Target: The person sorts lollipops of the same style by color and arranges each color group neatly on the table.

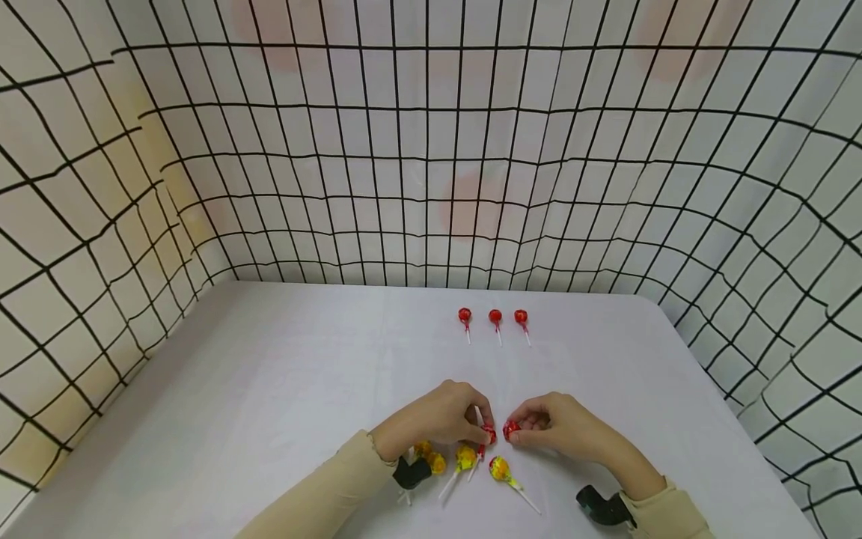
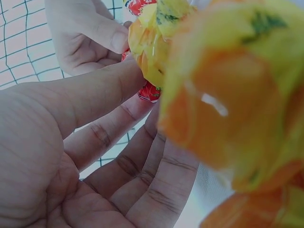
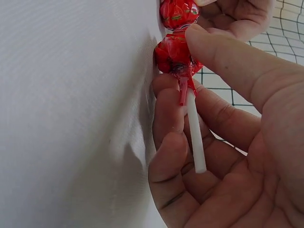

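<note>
My left hand (image 1: 444, 414) pinches a red lollipop (image 1: 490, 435) between thumb and forefinger, low over the white table. Just right of it, my right hand (image 1: 569, 425) pinches another red lollipop (image 1: 511, 428) by its wrapped head. In the right wrist view its white stick (image 3: 196, 135) points down toward the palm, and the left hand's red lollipop (image 3: 179, 13) is close by. Below the left hand lie yellow-orange lollipops, one (image 1: 465, 456) with its stick toward me and others (image 1: 437, 463) partly covered by the wrist camera. A yellow-and-red lollipop (image 1: 500, 469) lies between the hands.
Farther back on the table (image 1: 323, 359), three red lollipops stand in a row: left (image 1: 465, 315), middle (image 1: 495, 317) and right (image 1: 521, 317), sticks toward me. White walls with a black grid (image 1: 424, 157) enclose the table's back and sides.
</note>
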### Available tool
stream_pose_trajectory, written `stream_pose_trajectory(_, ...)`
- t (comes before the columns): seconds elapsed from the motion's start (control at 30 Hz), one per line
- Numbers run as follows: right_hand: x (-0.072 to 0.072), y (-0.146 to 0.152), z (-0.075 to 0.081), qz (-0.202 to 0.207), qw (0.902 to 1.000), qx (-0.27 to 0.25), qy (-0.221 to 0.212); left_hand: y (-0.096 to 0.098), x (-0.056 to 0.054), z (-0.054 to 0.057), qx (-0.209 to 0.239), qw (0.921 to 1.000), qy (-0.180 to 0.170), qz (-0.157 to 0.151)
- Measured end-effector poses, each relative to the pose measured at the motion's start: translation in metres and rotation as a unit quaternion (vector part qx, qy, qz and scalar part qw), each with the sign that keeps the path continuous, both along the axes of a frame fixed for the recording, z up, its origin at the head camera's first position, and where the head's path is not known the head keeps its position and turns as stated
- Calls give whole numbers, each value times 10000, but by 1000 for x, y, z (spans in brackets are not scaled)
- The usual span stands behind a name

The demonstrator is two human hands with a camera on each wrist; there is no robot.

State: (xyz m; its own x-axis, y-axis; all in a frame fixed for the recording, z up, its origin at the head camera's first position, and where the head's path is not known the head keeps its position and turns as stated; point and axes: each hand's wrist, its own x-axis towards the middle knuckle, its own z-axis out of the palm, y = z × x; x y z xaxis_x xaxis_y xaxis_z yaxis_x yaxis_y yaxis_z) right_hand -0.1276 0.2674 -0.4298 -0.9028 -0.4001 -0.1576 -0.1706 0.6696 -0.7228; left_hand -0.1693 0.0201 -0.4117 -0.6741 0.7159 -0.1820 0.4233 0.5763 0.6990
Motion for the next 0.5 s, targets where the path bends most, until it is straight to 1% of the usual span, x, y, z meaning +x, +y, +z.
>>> stream_pose_trajectory(0.17,-1,1,2,66,10000,47,30,0,0,0,-11,9999,-115,36)
stream_pose_trajectory(0.5,-1,1,6,88,10000,34,21,0,-2,1,-34,9999,-112,-10)
